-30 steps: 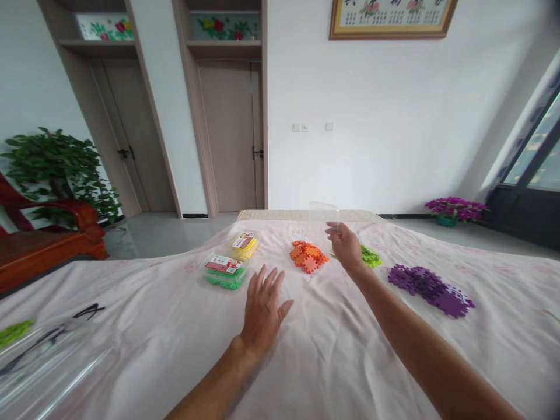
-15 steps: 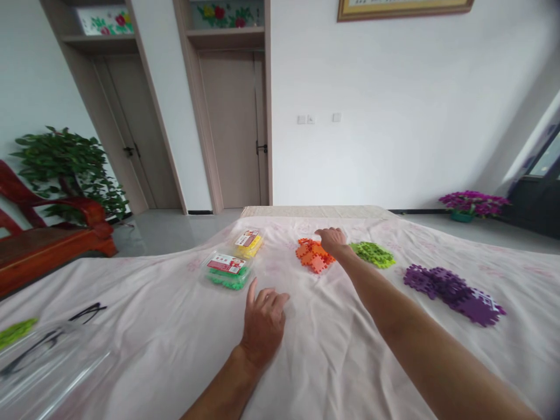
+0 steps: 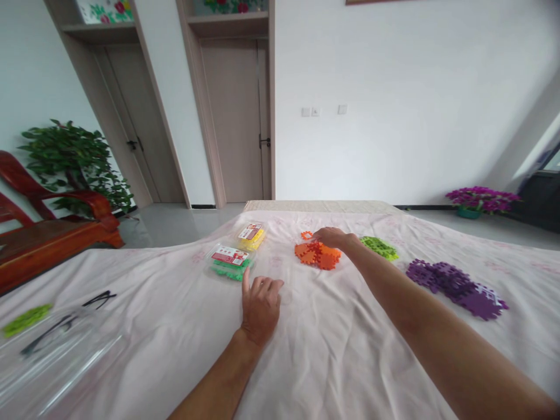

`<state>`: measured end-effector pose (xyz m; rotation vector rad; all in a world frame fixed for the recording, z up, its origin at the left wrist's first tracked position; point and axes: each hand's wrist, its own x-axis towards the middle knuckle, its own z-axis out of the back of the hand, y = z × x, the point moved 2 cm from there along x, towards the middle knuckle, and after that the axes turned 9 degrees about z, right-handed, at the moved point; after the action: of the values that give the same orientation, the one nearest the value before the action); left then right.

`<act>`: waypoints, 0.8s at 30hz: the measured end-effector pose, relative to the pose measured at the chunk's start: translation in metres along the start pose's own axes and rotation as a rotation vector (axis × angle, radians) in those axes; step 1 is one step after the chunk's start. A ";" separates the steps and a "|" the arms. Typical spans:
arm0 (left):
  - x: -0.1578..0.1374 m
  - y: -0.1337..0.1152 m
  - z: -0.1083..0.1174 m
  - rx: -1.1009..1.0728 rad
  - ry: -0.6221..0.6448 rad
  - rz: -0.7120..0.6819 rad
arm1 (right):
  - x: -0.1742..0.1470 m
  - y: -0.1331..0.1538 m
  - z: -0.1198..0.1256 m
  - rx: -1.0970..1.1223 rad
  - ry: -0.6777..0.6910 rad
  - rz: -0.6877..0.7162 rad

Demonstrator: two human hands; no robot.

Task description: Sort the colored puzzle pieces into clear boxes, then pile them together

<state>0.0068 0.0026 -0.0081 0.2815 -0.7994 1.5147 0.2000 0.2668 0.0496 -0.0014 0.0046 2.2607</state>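
Note:
My right hand (image 3: 331,237) reaches over the far edge of a pile of orange toothed puzzle pieces (image 3: 317,255). An orange toothed ring (image 3: 306,235) shows at its fingertips, and the fingers look closed on the ring's near side. My left hand (image 3: 261,306) rests on the cloth with the fingers apart and holds nothing. Just beyond it is a clear plastic box of green pieces (image 3: 230,262) with a red and white label. Behind that stands a similar box with yellow pieces (image 3: 251,235).
Light green pieces (image 3: 380,248) and purple pieces (image 3: 457,287) lie to the right on the pale tablecloth (image 3: 315,344). At the left are a clear plastic container (image 3: 56,367), black-framed glasses (image 3: 100,298) and more light green pieces (image 3: 27,319). A wooden armchair (image 3: 94,210) stands beyond.
An orange ring has come into view apart from the pile, at my right hand's fingertips. My left hand stays about where it was. The camera view has tipped slightly down.

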 end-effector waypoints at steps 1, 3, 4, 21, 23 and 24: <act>0.000 0.000 0.000 0.001 0.002 0.003 | -0.006 0.002 0.002 0.002 0.016 0.032; -0.001 0.000 0.001 0.002 0.004 0.008 | -0.018 0.008 0.004 0.003 0.054 0.095; -0.001 0.000 0.001 0.000 0.004 0.009 | -0.024 0.011 0.006 0.001 0.062 0.112; -0.001 0.000 -0.001 -0.066 -0.022 0.007 | -0.014 -0.009 0.016 -0.002 -0.145 -0.196; -0.001 -0.001 -0.003 -0.063 -0.020 0.012 | 0.000 -0.003 0.007 -0.023 -0.141 -0.218; -0.001 -0.002 -0.003 -0.061 -0.021 0.015 | 0.006 0.001 0.003 -0.031 -0.136 -0.224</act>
<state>0.0101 0.0039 -0.0104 0.2467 -0.8648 1.5005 0.1955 0.2713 0.0521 0.1288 -0.0987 2.0322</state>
